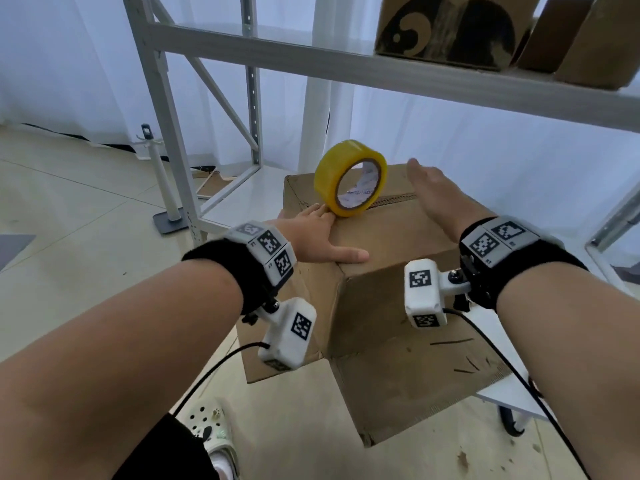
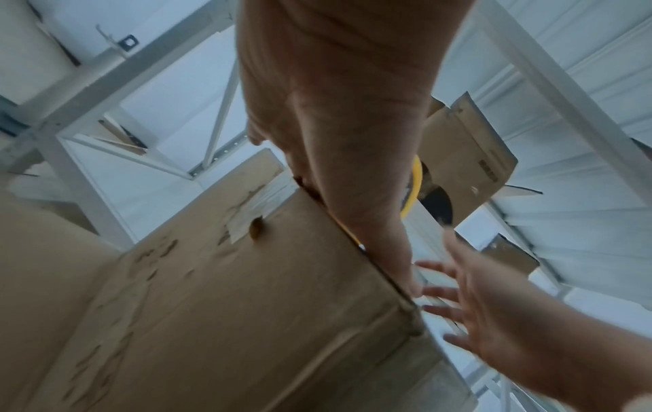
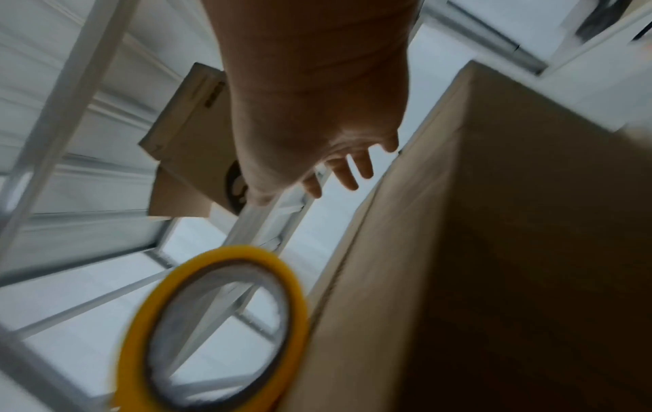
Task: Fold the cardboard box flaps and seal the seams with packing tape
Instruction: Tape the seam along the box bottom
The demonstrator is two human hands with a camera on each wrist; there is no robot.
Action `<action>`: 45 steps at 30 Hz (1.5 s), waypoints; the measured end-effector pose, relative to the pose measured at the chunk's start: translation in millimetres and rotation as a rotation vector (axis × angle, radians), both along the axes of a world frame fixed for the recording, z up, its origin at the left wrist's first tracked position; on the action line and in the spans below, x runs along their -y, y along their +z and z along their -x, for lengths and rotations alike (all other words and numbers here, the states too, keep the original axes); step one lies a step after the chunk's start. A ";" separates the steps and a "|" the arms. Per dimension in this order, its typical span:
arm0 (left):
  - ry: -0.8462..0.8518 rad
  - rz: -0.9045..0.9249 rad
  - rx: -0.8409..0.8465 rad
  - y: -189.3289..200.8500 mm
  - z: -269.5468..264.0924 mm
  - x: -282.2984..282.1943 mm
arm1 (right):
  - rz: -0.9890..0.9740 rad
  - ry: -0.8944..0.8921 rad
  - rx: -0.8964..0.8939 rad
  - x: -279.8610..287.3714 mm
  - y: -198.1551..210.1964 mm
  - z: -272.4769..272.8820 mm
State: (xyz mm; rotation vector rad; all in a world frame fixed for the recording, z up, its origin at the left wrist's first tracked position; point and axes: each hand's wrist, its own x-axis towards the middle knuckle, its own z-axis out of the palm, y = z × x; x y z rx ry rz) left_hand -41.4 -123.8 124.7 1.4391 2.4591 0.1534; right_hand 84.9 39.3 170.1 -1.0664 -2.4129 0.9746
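Note:
A brown cardboard box point(image 1: 388, 233) stands on a low white table, its top flaps folded down and a seam running across the top. A yellow roll of packing tape point(image 1: 325, 181) stands on edge on the box top, near the seam. My left hand point(image 1: 311, 233) lies flat on the left part of the top, fingertips beside the roll. My right hand point(image 1: 436, 192) is held over the right part, fingers straight and holding nothing. The left wrist view shows the left hand point(image 2: 352, 139) along the box point(image 2: 247, 292) edge. The right wrist view shows spread fingers point(image 3: 347, 178), the roll point(image 3: 229, 252) and the box point(image 3: 494, 251).
A white metal rack point(image 1: 242, 46) rises behind the box, with other cardboard boxes point(image 1: 450, 29) on its upper shelf. A white stand point(image 1: 166, 202) is on the floor at the left. Loose lower flaps point(image 1: 415, 375) stick out toward me, over the table edge point(image 1: 502, 400). My foot point(image 1: 211, 427) is below.

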 end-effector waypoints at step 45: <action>0.188 -0.183 -0.123 -8.8 60.7 17.9 | 0.012 0.084 -0.324 47.8 -8.8 107.4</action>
